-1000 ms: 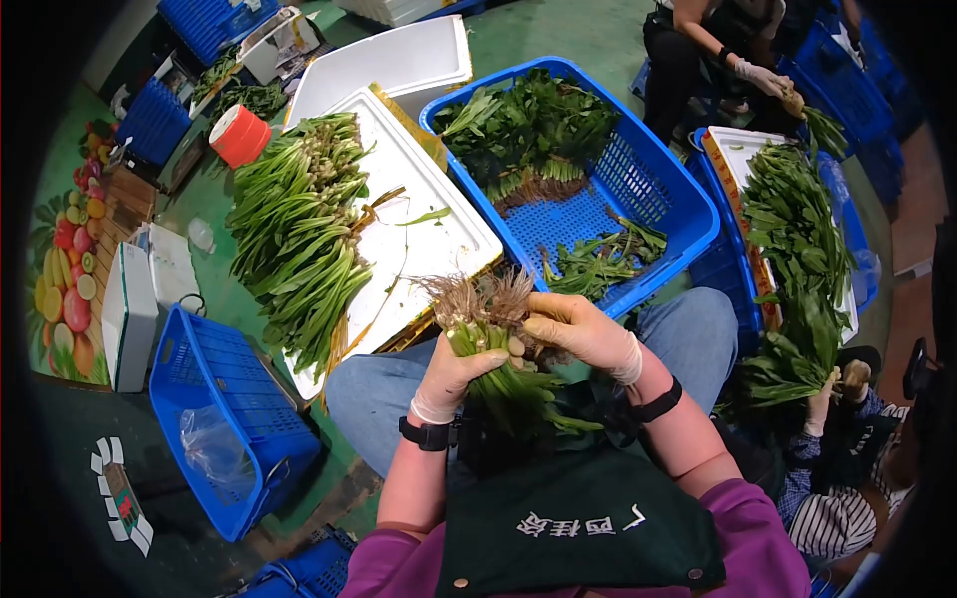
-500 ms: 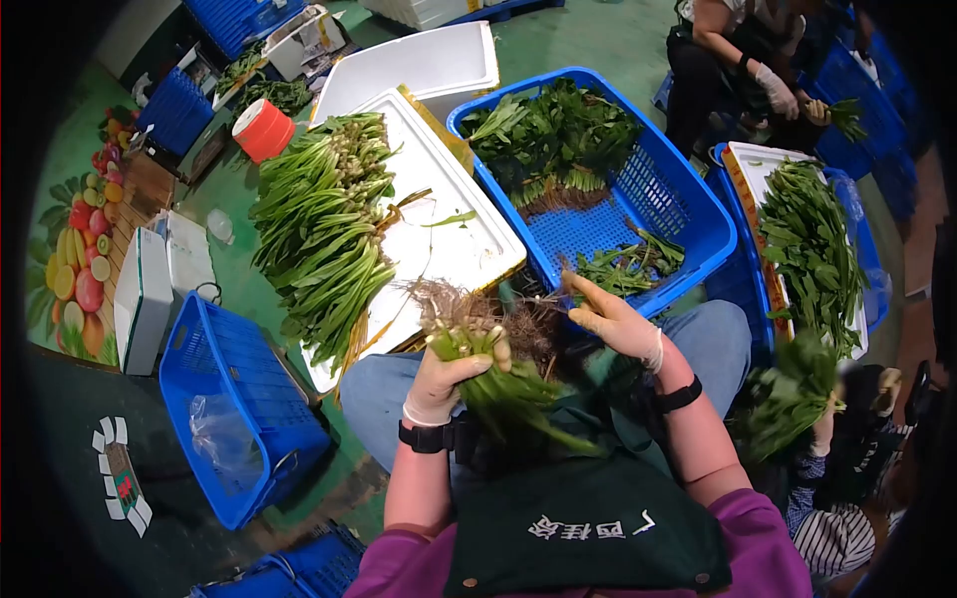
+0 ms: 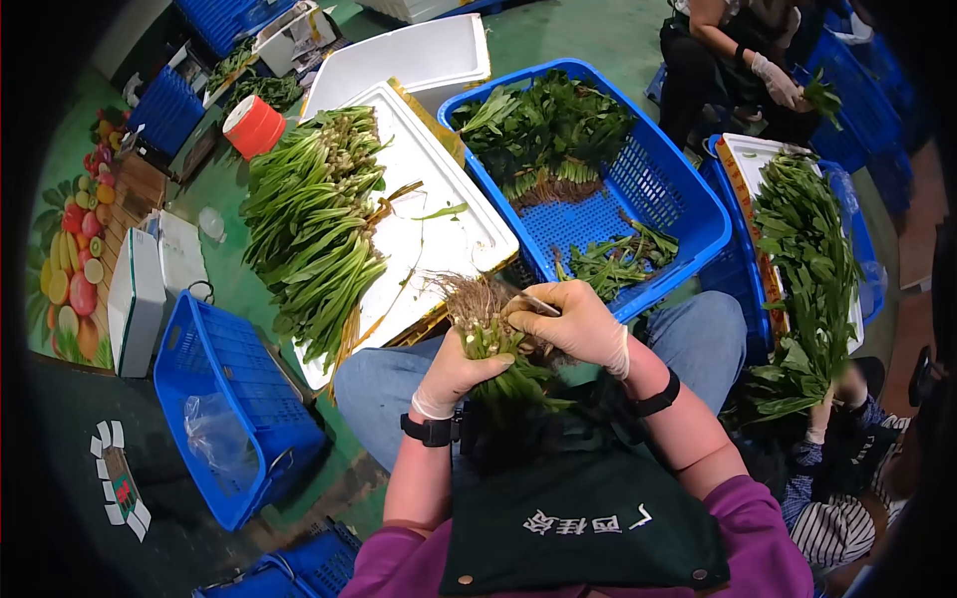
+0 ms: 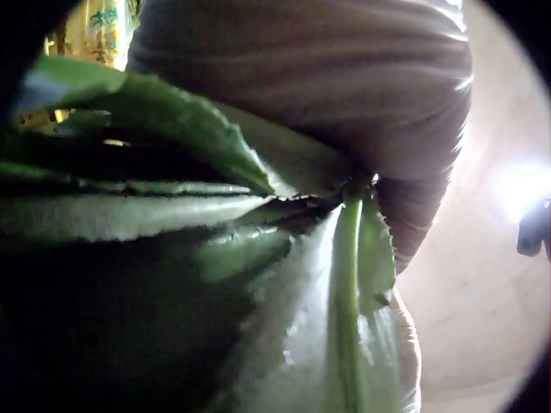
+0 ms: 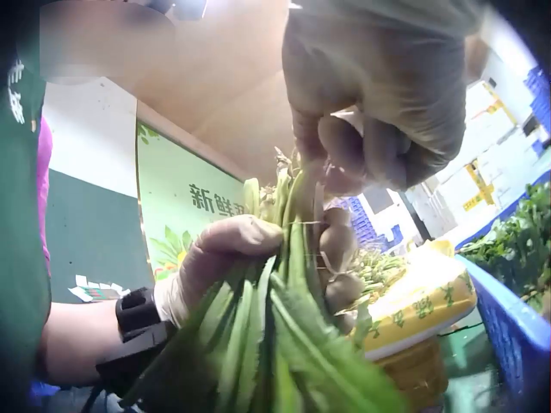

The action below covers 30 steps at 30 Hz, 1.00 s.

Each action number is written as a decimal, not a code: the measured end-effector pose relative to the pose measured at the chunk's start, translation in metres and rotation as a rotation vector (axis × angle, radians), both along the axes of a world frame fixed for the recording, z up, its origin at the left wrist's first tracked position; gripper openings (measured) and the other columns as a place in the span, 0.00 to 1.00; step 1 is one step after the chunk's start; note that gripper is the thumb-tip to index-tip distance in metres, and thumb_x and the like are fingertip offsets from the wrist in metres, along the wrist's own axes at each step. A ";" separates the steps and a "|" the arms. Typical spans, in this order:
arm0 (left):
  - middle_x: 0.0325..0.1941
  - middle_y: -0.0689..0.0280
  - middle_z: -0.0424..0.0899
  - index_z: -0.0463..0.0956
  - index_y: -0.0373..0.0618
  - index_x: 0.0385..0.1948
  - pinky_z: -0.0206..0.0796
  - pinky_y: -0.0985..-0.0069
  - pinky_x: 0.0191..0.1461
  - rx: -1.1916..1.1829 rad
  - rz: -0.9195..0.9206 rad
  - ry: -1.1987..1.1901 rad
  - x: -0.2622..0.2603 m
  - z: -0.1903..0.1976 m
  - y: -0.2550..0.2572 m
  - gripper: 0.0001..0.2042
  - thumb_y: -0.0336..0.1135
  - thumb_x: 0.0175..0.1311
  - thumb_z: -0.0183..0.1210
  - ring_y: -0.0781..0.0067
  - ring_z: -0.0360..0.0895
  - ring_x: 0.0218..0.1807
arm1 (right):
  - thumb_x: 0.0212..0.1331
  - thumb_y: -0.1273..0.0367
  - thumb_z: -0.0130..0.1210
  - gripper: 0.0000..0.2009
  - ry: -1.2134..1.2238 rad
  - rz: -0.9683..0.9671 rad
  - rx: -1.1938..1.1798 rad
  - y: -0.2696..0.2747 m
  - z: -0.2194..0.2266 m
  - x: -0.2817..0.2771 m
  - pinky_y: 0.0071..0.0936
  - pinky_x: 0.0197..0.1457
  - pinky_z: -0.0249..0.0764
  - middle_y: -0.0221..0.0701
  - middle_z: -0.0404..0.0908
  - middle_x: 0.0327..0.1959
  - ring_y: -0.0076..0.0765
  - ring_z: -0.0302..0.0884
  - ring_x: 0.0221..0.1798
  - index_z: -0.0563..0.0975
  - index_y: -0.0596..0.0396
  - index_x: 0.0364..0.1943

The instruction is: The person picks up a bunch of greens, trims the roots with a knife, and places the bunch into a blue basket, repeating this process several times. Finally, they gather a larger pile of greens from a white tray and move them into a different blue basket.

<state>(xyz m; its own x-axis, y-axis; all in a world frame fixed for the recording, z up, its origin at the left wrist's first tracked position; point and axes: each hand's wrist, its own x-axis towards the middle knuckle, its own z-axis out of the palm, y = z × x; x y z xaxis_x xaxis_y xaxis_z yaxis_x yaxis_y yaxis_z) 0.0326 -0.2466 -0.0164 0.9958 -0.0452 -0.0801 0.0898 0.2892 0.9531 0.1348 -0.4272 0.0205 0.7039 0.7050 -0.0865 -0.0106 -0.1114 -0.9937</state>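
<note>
- Plenty already sits done on my left: a long heap of trimmed greens (image 3: 314,219) lies across the white foam lid (image 3: 439,224), stems lined up side by side.
- Left hand (image 3: 454,374), gloved, has its fingers wrapped tight round the stalks of the bunch (image 3: 498,349) I'm working on, over my lap, with the tangled roots pointing away from me and the leaves trailing back toward my apron.
- Right hand (image 3: 573,324), gloved too, rests on the root end of that bunch, fingers curled in and pinching a thin blade (image 3: 538,302) whose tip pokes out toward the roots; the wrist view shows those fingers closed right above the stalk tops.
- Roots on this bunch look uncut to me, so I judge this one is mid-trim.
- Further right, the blue crate (image 3: 688,199) holds a stack of untrimmed greens (image 3: 548,130), so a fair share of work remains.
</note>
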 end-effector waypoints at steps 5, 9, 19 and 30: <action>0.49 0.62 0.84 0.73 0.35 0.58 0.74 0.73 0.55 0.011 -0.052 0.022 0.005 -0.010 0.002 0.27 0.30 0.55 0.70 0.73 0.82 0.47 | 0.63 0.71 0.62 0.09 0.404 -0.069 0.073 0.000 0.008 -0.002 0.17 0.33 0.73 0.24 0.81 0.28 0.16 0.76 0.28 0.82 0.63 0.43; 0.47 0.63 0.84 0.74 0.36 0.55 0.74 0.73 0.54 -0.171 -0.015 0.063 0.005 -0.005 -0.009 0.24 0.30 0.57 0.70 0.74 0.82 0.46 | 0.69 0.69 0.57 0.13 0.176 -0.044 0.174 0.003 -0.008 0.001 0.20 0.41 0.75 0.28 0.84 0.37 0.22 0.79 0.37 0.80 0.62 0.52; 0.45 0.67 0.85 0.78 0.37 0.49 0.73 0.76 0.54 0.392 0.237 -0.018 0.001 -0.016 -0.011 0.18 0.25 0.56 0.68 0.78 0.80 0.47 | 0.74 0.58 0.49 0.22 -0.299 0.030 -0.143 -0.027 0.003 -0.009 0.35 0.52 0.76 0.44 0.84 0.46 0.49 0.83 0.49 0.73 0.48 0.66; 0.47 0.66 0.85 0.77 0.37 0.51 0.73 0.75 0.56 0.424 0.214 -0.041 0.000 -0.021 -0.013 0.20 0.25 0.55 0.68 0.76 0.80 0.48 | 0.68 0.60 0.54 0.22 -0.120 0.085 -0.139 -0.024 -0.007 -0.006 0.33 0.56 0.76 0.41 0.86 0.50 0.43 0.84 0.51 0.75 0.47 0.65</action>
